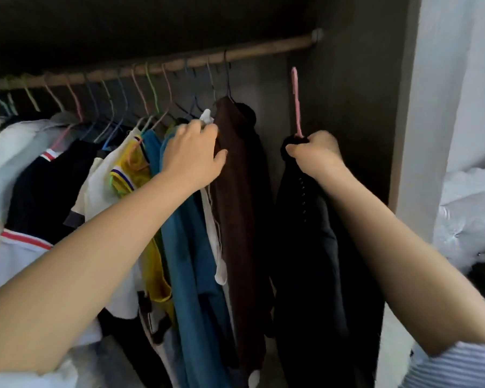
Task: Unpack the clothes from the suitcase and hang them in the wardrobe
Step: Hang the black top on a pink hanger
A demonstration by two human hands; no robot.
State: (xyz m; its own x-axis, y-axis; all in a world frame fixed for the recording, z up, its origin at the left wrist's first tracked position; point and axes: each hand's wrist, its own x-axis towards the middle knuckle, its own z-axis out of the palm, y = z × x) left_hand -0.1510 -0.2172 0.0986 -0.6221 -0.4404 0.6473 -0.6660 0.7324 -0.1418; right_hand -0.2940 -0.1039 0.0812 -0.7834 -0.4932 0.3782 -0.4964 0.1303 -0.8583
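Note:
Inside the wardrobe a wooden rail [266,49] carries several hangers with clothes. My right hand [317,155] grips the neck of a black garment [308,261] on a pink hanger [296,99], held up below the rail's free right end, its hook not on the rail. My left hand [196,155] reaches into the hung clothes, its fingers curled on the edge of a white garment [207,119] beside a brown garment [241,191]. A teal garment [185,247] and a yellow one [132,163] hang just left of it.
The wardrobe's side wall [347,93] and pale door frame [415,135] stand close on the right. White fabric [471,205] is piled outside the wardrobe at the right. White and black clothes [39,177] crowd the rail's left part.

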